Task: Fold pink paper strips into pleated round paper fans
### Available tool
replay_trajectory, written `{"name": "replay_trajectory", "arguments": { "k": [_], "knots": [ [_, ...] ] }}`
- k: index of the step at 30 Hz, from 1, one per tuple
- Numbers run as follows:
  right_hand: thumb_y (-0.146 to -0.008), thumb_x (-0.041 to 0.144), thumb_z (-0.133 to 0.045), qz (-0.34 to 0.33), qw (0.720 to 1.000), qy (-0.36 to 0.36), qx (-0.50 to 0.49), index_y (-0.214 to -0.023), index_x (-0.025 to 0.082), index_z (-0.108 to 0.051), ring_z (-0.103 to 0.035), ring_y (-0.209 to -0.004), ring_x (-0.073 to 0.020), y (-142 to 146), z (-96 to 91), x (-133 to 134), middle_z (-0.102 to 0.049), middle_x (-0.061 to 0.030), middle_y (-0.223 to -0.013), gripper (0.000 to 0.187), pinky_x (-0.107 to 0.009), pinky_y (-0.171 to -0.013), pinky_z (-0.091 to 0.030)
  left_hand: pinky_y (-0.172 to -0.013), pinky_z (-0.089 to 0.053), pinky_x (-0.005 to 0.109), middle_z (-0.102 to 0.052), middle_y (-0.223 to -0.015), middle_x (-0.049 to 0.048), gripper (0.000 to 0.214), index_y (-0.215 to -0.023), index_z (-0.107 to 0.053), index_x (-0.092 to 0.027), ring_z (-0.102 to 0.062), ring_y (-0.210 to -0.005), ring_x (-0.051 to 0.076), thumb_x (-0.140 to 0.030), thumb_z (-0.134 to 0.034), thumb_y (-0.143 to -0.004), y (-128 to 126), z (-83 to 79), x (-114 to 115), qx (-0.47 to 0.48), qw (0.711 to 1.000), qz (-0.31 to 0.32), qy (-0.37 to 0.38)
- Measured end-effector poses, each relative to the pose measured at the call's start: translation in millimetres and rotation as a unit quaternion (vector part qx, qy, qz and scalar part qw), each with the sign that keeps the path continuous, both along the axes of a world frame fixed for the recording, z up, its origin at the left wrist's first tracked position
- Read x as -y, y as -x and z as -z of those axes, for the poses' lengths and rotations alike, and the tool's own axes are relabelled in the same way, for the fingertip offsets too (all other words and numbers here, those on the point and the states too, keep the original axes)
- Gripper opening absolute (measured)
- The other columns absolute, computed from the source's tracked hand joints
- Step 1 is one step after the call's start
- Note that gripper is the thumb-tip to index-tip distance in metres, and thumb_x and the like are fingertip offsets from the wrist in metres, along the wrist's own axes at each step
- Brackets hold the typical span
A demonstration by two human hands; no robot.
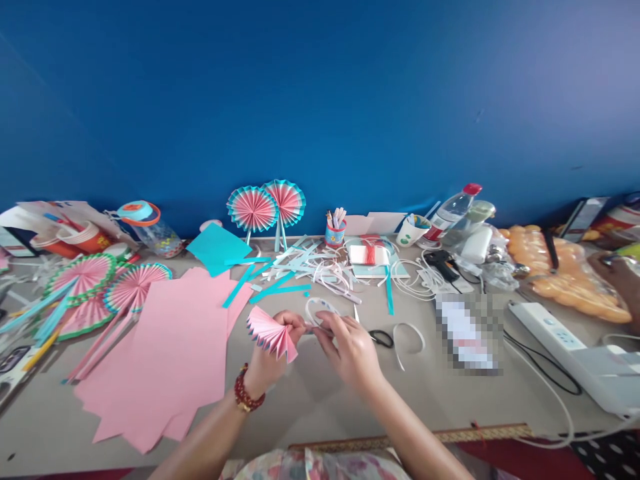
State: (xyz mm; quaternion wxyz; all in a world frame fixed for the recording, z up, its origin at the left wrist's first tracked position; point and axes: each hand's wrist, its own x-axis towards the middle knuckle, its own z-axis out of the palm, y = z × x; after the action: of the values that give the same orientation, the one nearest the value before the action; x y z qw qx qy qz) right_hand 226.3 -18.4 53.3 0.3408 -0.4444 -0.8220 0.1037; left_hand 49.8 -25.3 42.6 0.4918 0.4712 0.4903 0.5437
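A pleated pink paper fan (267, 331) with a dark edge is gripped at its gathered end by my left hand (285, 328), its folds spread to the left. Close beside it, my right hand (353, 350) pinches a thin white strip (309, 308) that curls up in a loop. The fingertips of both hands nearly meet at the fan's gathered end; what exactly lies between them is too small to make out. Scissors (381, 338) with dark handles lie just past my right hand, their blades partly hidden by it. Another curled white strip (410, 340) rests to their right.
Pink paper sheets (180, 347) are stacked at left, with finished paper fans (137, 287) beyond. Two round fans (253, 210) lean on the blue wall. Paper scraps (300, 267), a pen cup (335, 233), a glue gun (443, 267), a bottle (450, 217) and a power strip (555, 333) surround the workspace.
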Motion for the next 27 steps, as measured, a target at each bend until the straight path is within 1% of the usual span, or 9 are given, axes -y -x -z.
{"name": "replay_trajectory", "arguments": {
  "k": [4, 8, 12, 14, 17, 19, 21, 24, 27],
  "knots": [
    [-0.095, 0.025, -0.05, -0.009, 0.998, 0.049, -0.049, -0.101, 0.022, -0.06, -0.065, -0.071, -0.0158, -3, -2.1, 0, -0.073, -0.0042, -0.09, 0.012, -0.025, -0.067, -0.044, -0.046, -0.035, 0.028, -0.054, -0.06, -0.0003, 0.017, -0.078, -0.057, -0.023, -0.042, -0.042, 0.011, -0.039, -0.063, -0.083, 3, 5.4, -1, 0.013, 0.997, 0.078, 0.019],
    [-0.096, 0.027, -0.047, -0.017, 0.992, 0.108, -0.059, -0.092, 0.023, -0.061, -0.063, -0.063, -0.013, -6, -5.6, -1, -0.071, -0.0011, -0.081, 0.015, -0.021, -0.06, -0.044, -0.051, -0.038, 0.029, -0.064, -0.085, 0.0044, 0.02, -0.079, -0.058, -0.021, -0.044, -0.046, 0.009, -0.041, -0.061, -0.084, 6, 9.2, -2, 0.043, 0.994, 0.091, 0.038],
    [-0.094, 0.026, -0.048, 0.014, 0.996, 0.082, -0.028, -0.091, 0.024, -0.062, -0.064, -0.063, -0.0133, -20, -11.6, -4, -0.07, -0.0009, -0.082, 0.015, -0.021, -0.058, -0.044, -0.062, -0.045, 0.031, -0.064, -0.109, 0.0121, 0.03, -0.1, -0.068, -0.016, -0.052, -0.062, 0.013, -0.041, -0.058, -0.086, 5, 10.2, -2, 0.121, 0.983, 0.125, 0.052],
    [-0.094, 0.025, -0.048, 0.038, 0.997, 0.066, -0.021, -0.091, 0.024, -0.062, -0.065, -0.067, -0.0144, -30, -17.0, -4, -0.07, -0.0017, -0.084, 0.014, -0.022, -0.06, -0.044, -0.062, -0.046, 0.029, -0.061, -0.118, 0.0147, 0.036, -0.104, -0.07, -0.014, -0.054, -0.07, 0.015, -0.042, -0.058, -0.086, 4, 12.0, -3, 0.142, 0.981, 0.116, 0.069],
    [-0.094, 0.024, -0.048, 0.055, 0.996, 0.066, -0.021, -0.092, 0.024, -0.061, -0.064, -0.071, -0.015, -45, -28.6, -3, -0.067, -0.0029, -0.087, 0.014, -0.023, -0.064, -0.046, -0.063, -0.047, 0.028, -0.062, -0.12, 0.0135, 0.037, -0.103, -0.071, -0.013, -0.055, -0.071, 0.014, -0.043, -0.06, -0.085, 3, 16.8, -4, 0.134, 0.985, 0.072, 0.082],
    [-0.094, 0.026, -0.049, 0.064, 0.995, 0.067, -0.025, -0.09, 0.023, -0.063, -0.063, -0.071, -0.0146, -54, -37.7, 1, -0.064, -0.005, -0.093, 0.014, -0.024, -0.063, -0.047, -0.068, -0.048, 0.028, -0.064, -0.12, 0.0111, 0.036, -0.105, -0.072, -0.015, -0.055, -0.069, 0.013, -0.044, -0.059, -0.086, 2, 19.4, -4, 0.095, 0.991, 0.046, 0.078],
    [-0.093, 0.029, -0.051, 0.064, 0.994, 0.082, -0.034, -0.087, 0.022, -0.064, -0.061, -0.068, -0.0134, -62, -46.6, 5, -0.061, -0.0073, -0.101, 0.015, -0.024, -0.059, -0.046, -0.075, -0.049, 0.03, -0.063, -0.124, 0.0094, 0.036, -0.108, -0.072, -0.018, -0.059, -0.077, 0.015, -0.044, -0.057, -0.088, 3, 19.6, -4, 0.033, 0.997, 0.03, 0.06],
    [-0.093, 0.028, -0.052, -0.02, 0.983, 0.17, -0.061, -0.085, 0.023, -0.064, -0.061, -0.07, -0.0135, -70, -57.1, 13, -0.062, -0.0077, -0.103, 0.015, -0.023, -0.058, -0.048, -0.088, -0.048, 0.033, -0.065, -0.123, 0.0093, 0.037, -0.112, -0.071, -0.019, -0.061, -0.101, 0.024, -0.043, -0.054, -0.09, 4, 15.5, -4, -0.033, 0.998, 0.034, 0.031],
    [-0.091, 0.029, -0.056, -0.137, 0.942, 0.285, -0.109, -0.083, 0.022, -0.065, -0.062, -0.073, -0.0156, -66, -60.7, 21, -0.066, -0.0051, -0.089, 0.013, -0.025, -0.063, -0.049, -0.097, -0.045, 0.035, -0.071, -0.115, 0.0099, 0.034, -0.106, -0.074, -0.019, -0.061, -0.11, 0.027, -0.042, -0.055, -0.09, 4, 11.1, -4, -0.054, 0.998, 0.029, 0.011]
  ]
}}
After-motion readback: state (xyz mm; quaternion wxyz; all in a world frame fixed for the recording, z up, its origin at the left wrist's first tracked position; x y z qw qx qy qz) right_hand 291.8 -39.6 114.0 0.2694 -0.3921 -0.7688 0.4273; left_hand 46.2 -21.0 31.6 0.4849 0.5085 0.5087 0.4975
